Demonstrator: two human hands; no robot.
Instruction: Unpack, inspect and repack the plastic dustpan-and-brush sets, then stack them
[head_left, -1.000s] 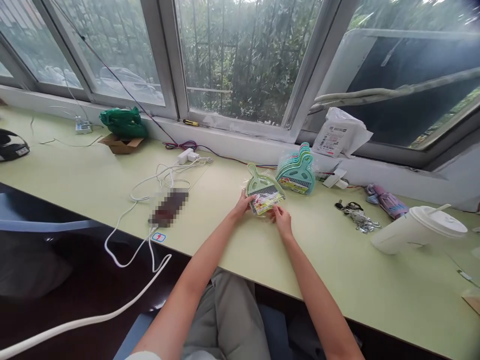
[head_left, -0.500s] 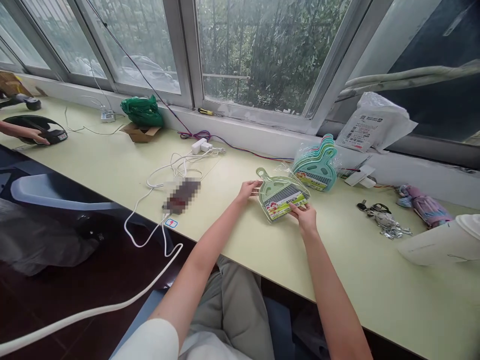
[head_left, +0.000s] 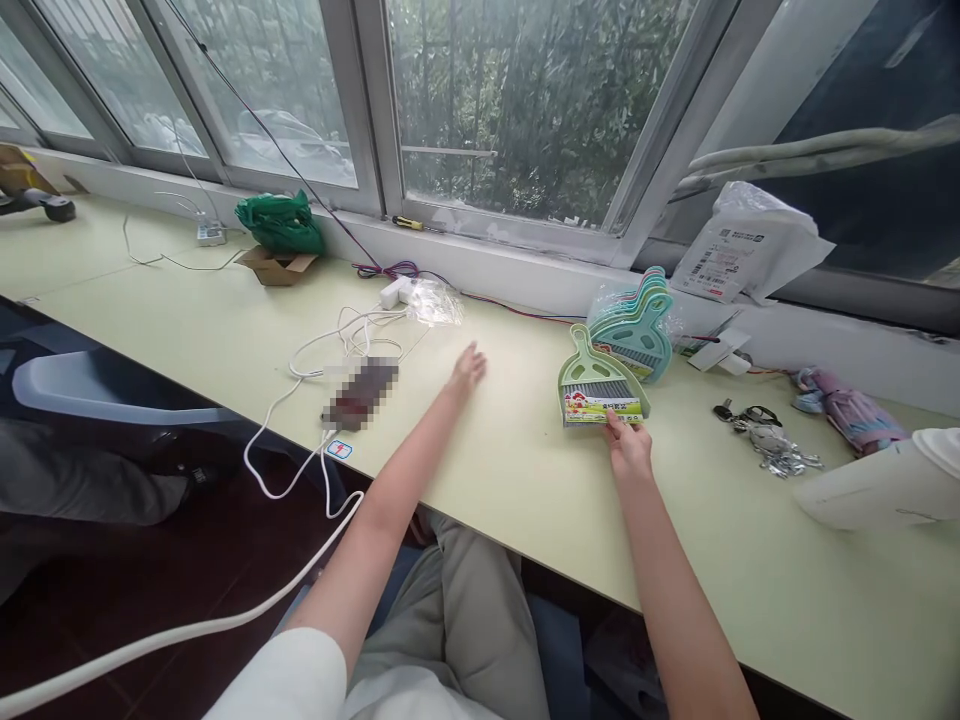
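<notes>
My right hand [head_left: 630, 447] grips the lower edge of a small green dustpan-and-brush set [head_left: 600, 385], thumb over its printed card. The set stands tilted with its looped handle up, in front of a stack of similar dustpan sets [head_left: 643, 325], mostly pale blue-green. My left hand [head_left: 469, 367] is empty and somewhat blurred above the table, its fingers stretched toward the window. Beyond it a crumpled clear plastic wrapper [head_left: 436, 302] lies beside the white chargers [head_left: 396, 292].
White cables [head_left: 300, 372] and a pixelated dark object [head_left: 361, 393] lie on the table [head_left: 510, 480] at left. A green bag [head_left: 281, 222] sits in a small carton [head_left: 277, 266]. Keys [head_left: 780, 450], a folded umbrella [head_left: 862, 415] and a white bottle [head_left: 881, 485] are at right.
The clear wrapper has come off the dustpan set and now lies near the chargers. My left hand has let go and moved left; my right hand has shifted the set right. Another person's hand and dark object have left view.
</notes>
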